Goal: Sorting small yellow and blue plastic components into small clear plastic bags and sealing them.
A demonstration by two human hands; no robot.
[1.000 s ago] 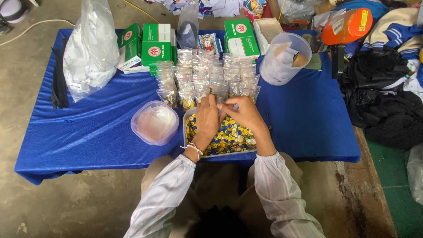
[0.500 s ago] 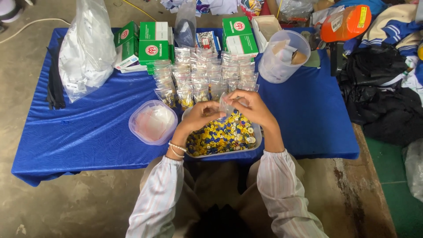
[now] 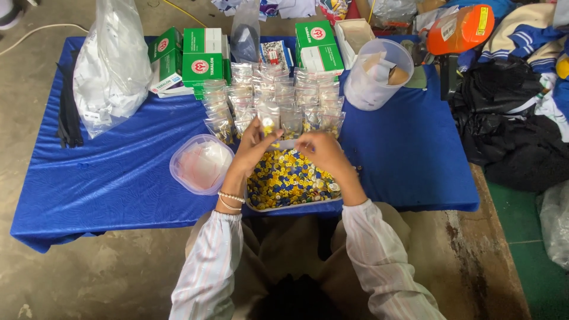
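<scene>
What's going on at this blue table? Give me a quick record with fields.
left hand: holds a small clear bag over the tray
right hand: at the bag's other edge, fingers pinched
tray: full of small yellow and blue pieces
packed bags: rows behind the tray
green boxes: at the far edge
round tub: left of the tray
clear bucket: far right, holds paper
table: blue cloth

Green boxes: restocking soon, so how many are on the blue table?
4 in view: two side by side at the back left, one in front of them, one back right. More may be hidden.
</scene>
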